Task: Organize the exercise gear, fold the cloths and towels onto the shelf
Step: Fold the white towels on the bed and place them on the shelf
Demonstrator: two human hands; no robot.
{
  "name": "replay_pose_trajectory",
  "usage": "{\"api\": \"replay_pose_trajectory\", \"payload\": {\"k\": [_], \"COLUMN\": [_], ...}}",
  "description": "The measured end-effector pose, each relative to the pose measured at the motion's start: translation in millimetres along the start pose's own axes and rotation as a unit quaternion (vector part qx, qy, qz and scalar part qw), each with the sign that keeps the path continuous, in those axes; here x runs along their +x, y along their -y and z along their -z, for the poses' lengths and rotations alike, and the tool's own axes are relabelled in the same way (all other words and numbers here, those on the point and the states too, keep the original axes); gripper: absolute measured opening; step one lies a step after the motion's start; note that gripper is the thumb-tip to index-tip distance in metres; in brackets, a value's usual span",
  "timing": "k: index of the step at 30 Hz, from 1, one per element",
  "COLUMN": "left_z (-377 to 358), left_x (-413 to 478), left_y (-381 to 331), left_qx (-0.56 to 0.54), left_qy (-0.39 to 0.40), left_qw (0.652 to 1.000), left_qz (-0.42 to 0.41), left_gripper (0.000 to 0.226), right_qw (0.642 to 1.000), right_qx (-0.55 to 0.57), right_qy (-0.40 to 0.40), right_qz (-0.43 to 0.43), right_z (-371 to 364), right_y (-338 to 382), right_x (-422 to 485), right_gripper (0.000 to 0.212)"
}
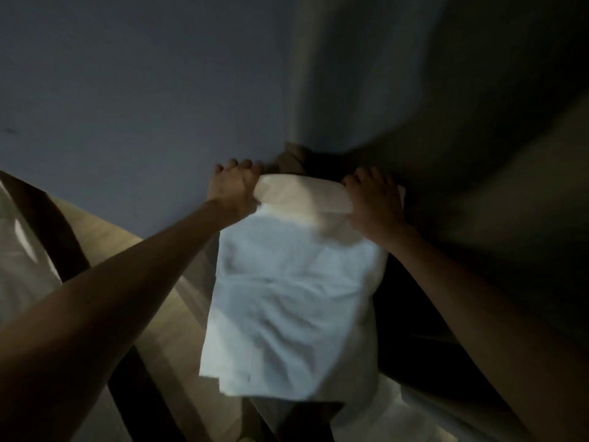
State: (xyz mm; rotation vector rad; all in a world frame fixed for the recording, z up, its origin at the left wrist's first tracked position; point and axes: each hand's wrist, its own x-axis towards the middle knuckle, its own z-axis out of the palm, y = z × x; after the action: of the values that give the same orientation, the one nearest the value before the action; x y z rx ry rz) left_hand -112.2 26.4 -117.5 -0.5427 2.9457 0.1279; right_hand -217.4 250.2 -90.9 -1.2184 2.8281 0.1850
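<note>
A white towel (287,298) hangs down in front of me, held up by its top edge, which is folded over into a pale band. My left hand (234,186) grips the top left corner and my right hand (371,196) grips the top right corner. Both arms reach forward and up toward a corner of the room. The towel's lower edge hangs loose near the bottom middle of the view. The scene is dim and blurred.
A grey-blue wall (143,90) fills the upper left, and a darker wall or curtain (446,106) the upper right. Light wooden boards with dark gaps (105,237) run along the lower left. A pale surface (414,416) shows under the towel at lower right.
</note>
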Motion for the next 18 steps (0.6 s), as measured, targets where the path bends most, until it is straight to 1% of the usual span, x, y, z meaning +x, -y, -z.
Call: {"api": "replay_pose_trajectory", "payload": {"k": [2,4,9,11,14,15,16,18], "left_z": [11,14,-8,-18,-34,-39,-42,-48], "left_x": [3,-4,-61,-89,-129,-141,-153,-179], "left_y": [-1,-2,-10,-12,-12,-13,-14,-17], "left_qx": [-0.010,-0.010,-0.023,-0.029,0.013,0.023,0.023,0.008], "left_qy": [-0.048,-0.081,-0.178,-0.214,-0.257,-0.266,-0.261,-0.214], "left_qw": [0.999,0.997,0.983,0.976,0.964,0.961,0.961,0.973], "left_qz": [-0.003,-0.012,-0.025,-0.028,-0.067,-0.079,-0.086,-0.090], "left_gripper": [0.054,0.051,0.040,0.037,0.035,0.035,0.037,0.045], "right_qw": [0.999,0.997,0.991,0.994,1.000,1.000,1.000,0.999], "right_qx": [-0.012,-0.016,-0.020,-0.006,0.001,0.004,0.009,0.011], "right_qy": [-0.049,-0.075,-0.125,-0.106,0.002,0.019,0.024,0.009], "right_qz": [-0.017,-0.030,-0.033,-0.025,0.005,0.012,0.019,0.032], "right_z": [8,10,1,-2,-11,-15,-18,-24], "right_y": [1,2,16,20,27,31,35,44], "right_x": [0,-6,-54,-79,-118,-132,-147,-174], "right_gripper": [0.026,0.025,0.039,0.050,0.077,0.083,0.086,0.092]}}
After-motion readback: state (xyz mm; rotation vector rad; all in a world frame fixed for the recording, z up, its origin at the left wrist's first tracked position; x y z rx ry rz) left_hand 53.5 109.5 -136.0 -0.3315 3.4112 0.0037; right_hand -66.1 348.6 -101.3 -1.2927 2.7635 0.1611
